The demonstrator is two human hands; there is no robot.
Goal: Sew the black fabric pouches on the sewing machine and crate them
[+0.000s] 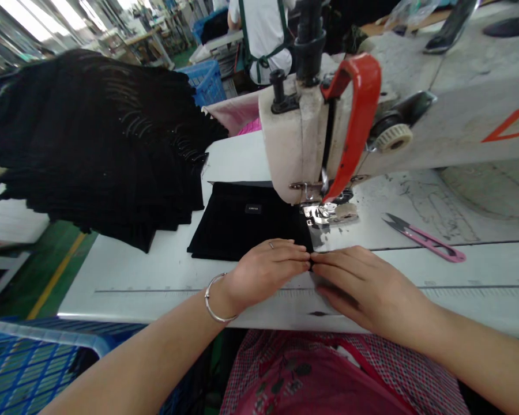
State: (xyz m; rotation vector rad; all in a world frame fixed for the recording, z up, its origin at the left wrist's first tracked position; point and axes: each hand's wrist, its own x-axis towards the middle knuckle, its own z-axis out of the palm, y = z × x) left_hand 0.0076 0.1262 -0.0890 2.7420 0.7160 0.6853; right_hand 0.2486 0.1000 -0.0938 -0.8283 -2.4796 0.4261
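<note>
At lower centre of the frame, the black fabric piece (242, 222) is pressed flat on the white table (134, 276) by the left hand (266, 271) and right hand (363, 285), fingers extended, fingertips meeting, nothing gripped. It is judged light, limp and easily shifted, best held flat-palmed near its edge. Its long axis runs left-right, its right end lying under the presser foot (324, 214) of the sewing machine (328, 127); a stack of black pieces (95, 138) fills the upper left.

Label (253, 208) on fabric (237, 222) unreadable
</note>
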